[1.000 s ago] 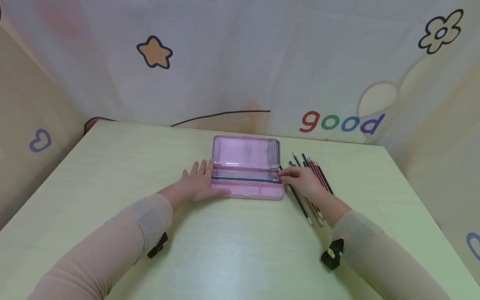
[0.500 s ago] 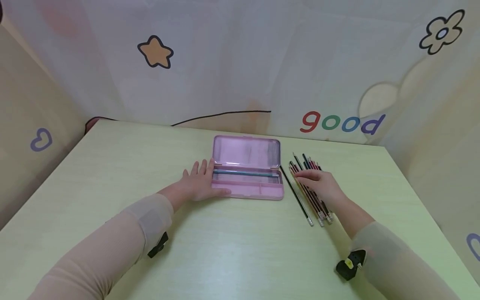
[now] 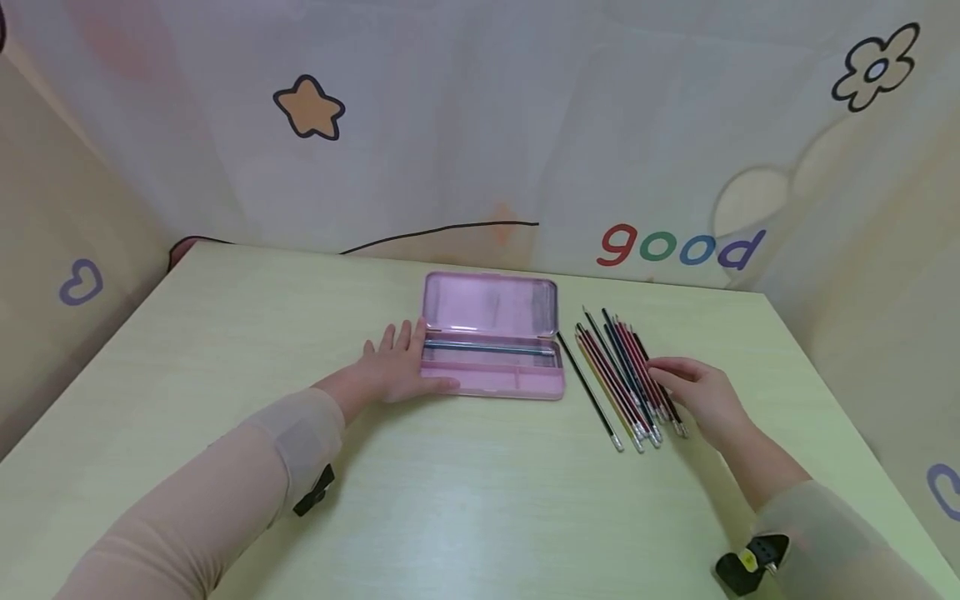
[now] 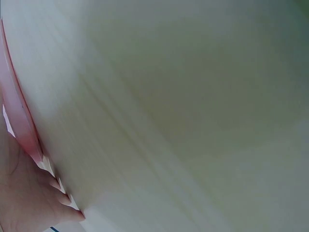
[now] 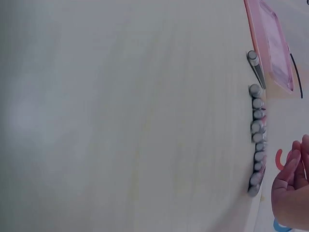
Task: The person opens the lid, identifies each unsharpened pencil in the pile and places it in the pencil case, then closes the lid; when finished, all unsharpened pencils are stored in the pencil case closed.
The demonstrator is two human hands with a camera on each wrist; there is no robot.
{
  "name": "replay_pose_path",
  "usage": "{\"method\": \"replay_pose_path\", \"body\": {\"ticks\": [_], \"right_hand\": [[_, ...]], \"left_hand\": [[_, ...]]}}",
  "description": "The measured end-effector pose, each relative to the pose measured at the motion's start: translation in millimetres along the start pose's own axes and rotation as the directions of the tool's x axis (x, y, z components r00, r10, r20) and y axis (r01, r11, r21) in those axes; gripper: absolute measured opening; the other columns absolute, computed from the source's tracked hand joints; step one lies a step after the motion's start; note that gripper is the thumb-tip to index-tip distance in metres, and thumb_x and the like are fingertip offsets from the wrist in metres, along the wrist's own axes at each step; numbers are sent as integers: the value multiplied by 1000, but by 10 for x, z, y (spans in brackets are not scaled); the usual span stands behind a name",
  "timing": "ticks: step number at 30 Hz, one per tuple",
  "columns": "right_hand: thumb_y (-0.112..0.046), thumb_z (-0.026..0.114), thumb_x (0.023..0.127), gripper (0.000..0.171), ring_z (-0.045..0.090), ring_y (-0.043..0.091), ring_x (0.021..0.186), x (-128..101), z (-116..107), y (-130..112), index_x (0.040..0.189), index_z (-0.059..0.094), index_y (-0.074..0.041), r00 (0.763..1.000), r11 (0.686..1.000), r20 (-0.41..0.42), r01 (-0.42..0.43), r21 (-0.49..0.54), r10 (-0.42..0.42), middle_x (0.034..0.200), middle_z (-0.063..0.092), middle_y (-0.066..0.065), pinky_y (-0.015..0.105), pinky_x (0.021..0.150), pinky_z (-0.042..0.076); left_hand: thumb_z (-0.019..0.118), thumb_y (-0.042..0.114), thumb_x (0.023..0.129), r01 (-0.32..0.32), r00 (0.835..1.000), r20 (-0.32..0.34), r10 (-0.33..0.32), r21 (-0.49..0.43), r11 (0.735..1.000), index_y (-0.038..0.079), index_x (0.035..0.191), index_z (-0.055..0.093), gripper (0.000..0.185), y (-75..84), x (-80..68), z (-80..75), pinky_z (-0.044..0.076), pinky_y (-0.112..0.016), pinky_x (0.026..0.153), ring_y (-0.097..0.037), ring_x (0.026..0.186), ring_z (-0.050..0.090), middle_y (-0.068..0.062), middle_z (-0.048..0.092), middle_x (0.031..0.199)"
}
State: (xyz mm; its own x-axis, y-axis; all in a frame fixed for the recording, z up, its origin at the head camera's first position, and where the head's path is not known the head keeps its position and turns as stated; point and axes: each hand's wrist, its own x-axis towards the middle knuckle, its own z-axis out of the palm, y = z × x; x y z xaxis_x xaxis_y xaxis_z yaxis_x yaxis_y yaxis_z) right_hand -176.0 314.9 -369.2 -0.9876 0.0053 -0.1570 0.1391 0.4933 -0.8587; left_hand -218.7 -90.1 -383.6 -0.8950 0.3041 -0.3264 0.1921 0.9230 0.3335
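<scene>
A pink pencil case (image 3: 491,304) lies with its lid raised; a dark blue-green pencil (image 3: 491,347) lies lengthwise in its rear compartment. Against the case's left side rests my left hand (image 3: 390,364), fingers spread, its thumb over the front left corner. Just right of the case, a single dark green pencil (image 3: 592,396) lies slanted on the table. Beyond it, several loose pencils (image 3: 618,371) fan out side by side, eraser ends toward me. My right hand (image 3: 701,396) is at the right edge of this group, fingertips beside the rightmost black pencil (image 3: 670,406), holding nothing visible.
The pale wooden table (image 3: 450,500) extends around the case on every side. Behind it hangs a printed cloth backdrop (image 3: 442,125), with further cloth at the left and right.
My right hand has moved from the case's right end across the pencils to their right edge. The pencil in the case shifted farther back. My left hand stays put.
</scene>
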Motion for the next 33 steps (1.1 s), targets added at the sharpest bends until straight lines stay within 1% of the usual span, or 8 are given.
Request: {"method": "replay_pose_path", "body": {"ticks": [5, 8, 12, 16, 19, 24, 29, 33], "right_hand": [[-35, 60, 91, 57, 52, -9, 91, -105, -90, 128, 129, 50, 6, 999, 998, -31, -12, 55, 14, 102, 58, -19, 16, 80, 47], [-32, 63, 90, 55, 53, -7, 87, -158, -125, 193, 126, 52, 7, 998, 998, -55, -17, 66, 20, 95, 57, -25, 16, 74, 48], [-36, 63, 89, 56, 53, 3, 82, -235, -145, 253, 126, 53, 5, 994, 998, -91, -60, 32, 62, 93, 57, -24, 18, 69, 48], [-40, 62, 89, 56, 51, 4, 81, -329, -112, 308, 125, 55, 2, 982, 996, -162, -93, 10, 94, 91, 58, -23, 17, 67, 47], [-37, 62, 89, 50, 51, 4, 78, -421, -19, 334, 122, 57, 1, 962, 993, -249, -116, 17, 116, 88, 59, -20, 17, 64, 46], [-34, 62, 90, 42, 50, 9, 84, -574, 198, 324, 119, 60, -4, 923, 987, -353, -157, 23, 155, 99, 61, -5, 15, 63, 45], [-29, 64, 89, 34, 52, 5, 84, -653, 336, 356, 113, 64, -4, 921, 993, -382, -101, -64, 70, 104, 64, 6, 12, 63, 44], [-24, 64, 90, 28, 53, 3, 84, -622, 381, 374, 109, 67, -4, 920, 987, -393, -64, -144, 2, 105, 66, 9, 9, 68, 42]], "left_hand": [[43, 78, 76, -5, 1000, 7, 5, 2, 1000, 5, 148, -11, 115, 18, 10, 13, 1, -62, 106, -41, 138, -8, -21, -4, 154], [43, 78, 76, -8, 1000, 3, 8, 6, 1000, 6, 148, -11, 115, 24, 22, 20, 2, -62, 106, -41, 138, -8, -21, -4, 154], [43, 78, 76, -9, 1000, 7, 9, 4, 1000, 6, 148, -11, 115, 34, 28, 21, 2, -62, 106, -41, 138, -8, -21, -4, 154], [42, 78, 77, -12, 1000, 10, 12, 6, 1000, 5, 148, -11, 114, 51, 23, 11, 2, -62, 106, -41, 138, -8, -22, -4, 153], [42, 78, 77, -15, 1000, 4, 15, 12, 1000, 5, 148, -11, 115, 51, 26, 7, 3, -63, 105, -42, 138, -7, -22, -4, 153], [42, 79, 76, -11, 1000, -3, 11, 9, 1000, 5, 148, -11, 116, 26, 34, 4, 2, -63, 105, -42, 138, -8, -21, -5, 153], [41, 79, 76, -15, 1000, 3, 15, 4, 1000, 5, 147, -12, 116, 8, 36, 2, 1, -63, 105, -42, 138, -9, -21, -5, 153], [41, 79, 76, -18, 1000, 7, 17, 1, 1000, 5, 147, -12, 116, -2, 40, -3, 2, -63, 105, -42, 138, -9, -22, -6, 153]]}}
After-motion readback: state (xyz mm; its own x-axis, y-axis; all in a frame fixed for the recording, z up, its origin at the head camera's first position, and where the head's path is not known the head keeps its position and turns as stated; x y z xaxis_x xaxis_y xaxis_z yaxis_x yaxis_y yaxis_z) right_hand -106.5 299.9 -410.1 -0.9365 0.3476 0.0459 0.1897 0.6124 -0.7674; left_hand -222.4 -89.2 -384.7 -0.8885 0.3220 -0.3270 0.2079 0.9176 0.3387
